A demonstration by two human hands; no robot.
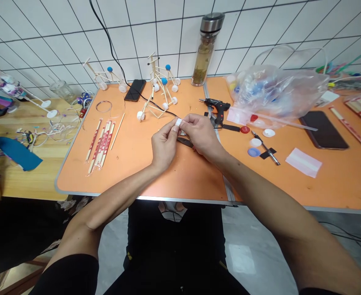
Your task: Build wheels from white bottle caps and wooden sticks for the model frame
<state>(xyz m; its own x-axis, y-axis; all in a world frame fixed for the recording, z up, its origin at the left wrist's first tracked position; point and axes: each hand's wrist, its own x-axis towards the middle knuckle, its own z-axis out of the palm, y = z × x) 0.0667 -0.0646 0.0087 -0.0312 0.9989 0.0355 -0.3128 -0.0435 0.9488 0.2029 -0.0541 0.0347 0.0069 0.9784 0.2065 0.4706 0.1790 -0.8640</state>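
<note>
While both hands meet above the middle of the orange counter, the left hand and the right hand pinch one small white cap between thumb and fingertips; each grip is nearly closed on the cap, the remaining fingers curled. The cap is held clear of the counter, at the centre of the view. A dark tool lies on the counter just beneath the hands; what it is cannot be told. At 1 o'clock from the hands rests a black glue gun. At 3 o'clock lie loose bottle caps, red, white and blue, beside a metal-handled knife. At 9 o'clock lie wrapped chopsticks, side by side. At 12 o'clock stand stick-and-cap models, with a black phone to their left. Judged from this arrangement, the step in hand is the preparation of a single cap as a part for such a model. The next move would call for a steady two-handed hold and a free hand for the glue gun or a stick.
</note>
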